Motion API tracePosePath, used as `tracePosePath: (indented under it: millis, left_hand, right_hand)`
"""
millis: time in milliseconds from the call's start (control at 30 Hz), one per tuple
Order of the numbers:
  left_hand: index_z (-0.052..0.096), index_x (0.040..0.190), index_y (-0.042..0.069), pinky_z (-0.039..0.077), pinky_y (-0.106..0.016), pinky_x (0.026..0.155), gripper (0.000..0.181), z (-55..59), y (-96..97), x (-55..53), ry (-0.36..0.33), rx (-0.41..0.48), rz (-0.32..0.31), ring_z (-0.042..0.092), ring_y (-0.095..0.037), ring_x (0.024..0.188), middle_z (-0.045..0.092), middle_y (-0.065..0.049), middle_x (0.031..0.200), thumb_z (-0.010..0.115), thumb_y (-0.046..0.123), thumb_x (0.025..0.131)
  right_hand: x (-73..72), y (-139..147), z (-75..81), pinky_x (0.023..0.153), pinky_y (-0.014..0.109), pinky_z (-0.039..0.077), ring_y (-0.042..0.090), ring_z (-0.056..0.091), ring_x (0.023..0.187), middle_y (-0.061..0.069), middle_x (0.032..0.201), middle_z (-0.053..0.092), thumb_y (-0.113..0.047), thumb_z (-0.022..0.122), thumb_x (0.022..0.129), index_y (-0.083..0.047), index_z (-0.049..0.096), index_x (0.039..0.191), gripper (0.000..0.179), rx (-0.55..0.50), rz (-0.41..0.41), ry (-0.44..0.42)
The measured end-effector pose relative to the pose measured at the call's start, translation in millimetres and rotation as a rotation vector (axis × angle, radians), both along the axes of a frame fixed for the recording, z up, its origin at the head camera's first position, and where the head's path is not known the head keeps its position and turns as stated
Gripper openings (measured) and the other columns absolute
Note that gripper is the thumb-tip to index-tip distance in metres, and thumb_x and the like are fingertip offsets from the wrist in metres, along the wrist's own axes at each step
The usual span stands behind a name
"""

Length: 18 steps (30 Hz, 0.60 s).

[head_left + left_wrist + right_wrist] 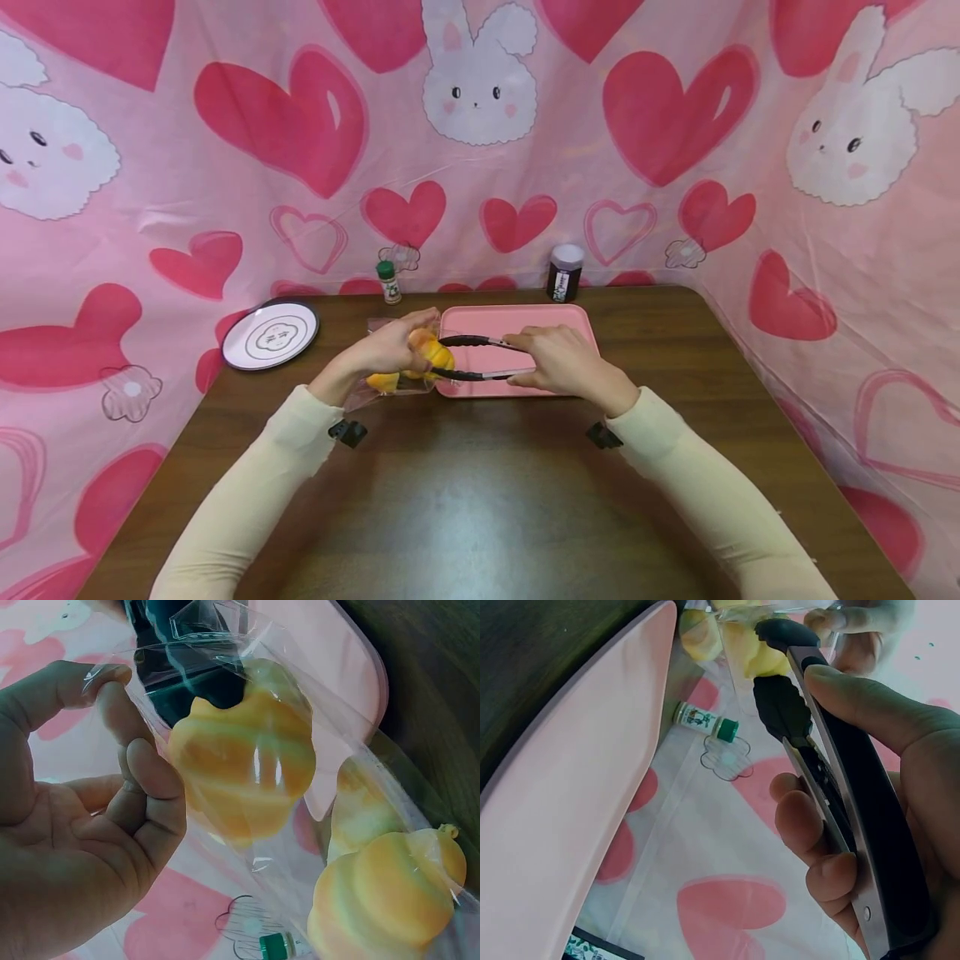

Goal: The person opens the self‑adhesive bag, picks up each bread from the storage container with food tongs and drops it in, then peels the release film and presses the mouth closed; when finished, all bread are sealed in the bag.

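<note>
My left hand (386,346) pinches the edge of a clear plastic bag (358,397) at its mouth, thumb and fingertips together on the film. Inside are yellow-orange, segmented bread rolls: one roll (247,765) near the mouth and another roll (397,892) deeper in. With my right hand (566,360) I grip metal tongs (847,772) with black handles and scalloped black tips. The tips are spread apart and point left into the bag's mouth. In the left wrist view, a black tip (195,690) lies against the end of the nearer roll.
A pink tray (517,314) lies beneath the tongs on the brown wooden table (465,500). A dark-rimmed white plate (272,337) is at the far left. Along the back stand a green-capped shaker bottle (390,285) and a dark jar (564,275) with a pale lid.
</note>
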State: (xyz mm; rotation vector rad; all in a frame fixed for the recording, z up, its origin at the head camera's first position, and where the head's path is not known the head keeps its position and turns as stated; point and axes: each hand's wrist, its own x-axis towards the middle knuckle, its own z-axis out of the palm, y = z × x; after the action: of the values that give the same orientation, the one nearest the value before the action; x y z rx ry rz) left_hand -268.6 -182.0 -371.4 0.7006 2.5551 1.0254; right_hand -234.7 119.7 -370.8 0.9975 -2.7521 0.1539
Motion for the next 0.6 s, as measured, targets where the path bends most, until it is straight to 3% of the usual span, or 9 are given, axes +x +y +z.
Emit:
tracePosePath:
  millis: [200, 300, 433, 533, 600]
  left_hand:
    - [0.023, 0.16, 0.014, 0.058, -0.039, 0.089, 0.094, 2.6, 0.6, 1.9, -0.035, -0.007, -0.042, 0.055, -0.029, 0.104, 0.025, -0.012, 0.165, 0.074, 0.009, 0.081]
    - [0.023, 0.16, 0.015, 0.058, -0.037, 0.085, 0.094, 2.8, 1.5, 2.0, -0.038, -0.009, -0.051, 0.056, -0.027, 0.099, 0.028, -0.014, 0.164, 0.075, 0.01, 0.081]
    - [0.023, 0.16, 0.014, 0.058, -0.031, 0.076, 0.094, 1.8, 2.8, 2.0, -0.044, -0.007, -0.058, 0.057, -0.023, 0.091, 0.031, -0.015, 0.162, 0.074, 0.008, 0.081]
    - [0.023, 0.159, 0.011, 0.054, -0.026, 0.065, 0.093, 1.4, 4.6, 2.3, -0.04, -0.011, -0.079, 0.052, -0.019, 0.075, 0.03, -0.014, 0.163, 0.074, 0.006, 0.081]
    - [0.024, 0.159, 0.009, 0.052, -0.025, 0.064, 0.092, 1.2, 5.4, 2.6, -0.03, -0.018, -0.094, 0.05, -0.016, 0.077, 0.027, -0.015, 0.164, 0.074, 0.007, 0.081]
  right_hand:
    - [0.4, -5, 0.4, 0.064, 0.033, 0.056, 0.016, 0.065, 0.071, 0.001, 0.099, 0.074, -0.046, 0.08, 0.08, -0.017, 0.069, 0.126, 0.055, 0.022, 0.05, 0.064]
    - [-0.2, -8, 0.9, 0.062, 0.034, 0.055, 0.016, 0.062, 0.067, 0.0, 0.094, 0.072, -0.047, 0.079, 0.081, -0.018, 0.069, 0.125, 0.054, 0.039, 0.058, 0.082]
    - [0.0, -11, 3.5, 0.063, 0.034, 0.056, 0.015, 0.06, 0.066, 0.0, 0.093, 0.071, -0.047, 0.08, 0.08, -0.018, 0.069, 0.126, 0.055, 0.055, 0.045, 0.063]
    - [0.7, -14, 6.5, 0.063, 0.033, 0.056, 0.015, 0.06, 0.066, 0.0, 0.094, 0.071, -0.046, 0.08, 0.08, -0.018, 0.07, 0.126, 0.054, 0.061, 0.034, 0.04]
    - [1.1, -15, 8.4, 0.063, 0.032, 0.056, 0.015, 0.06, 0.065, 0.0, 0.094, 0.072, -0.045, 0.081, 0.08, -0.018, 0.07, 0.125, 0.053, 0.064, 0.031, 0.033]
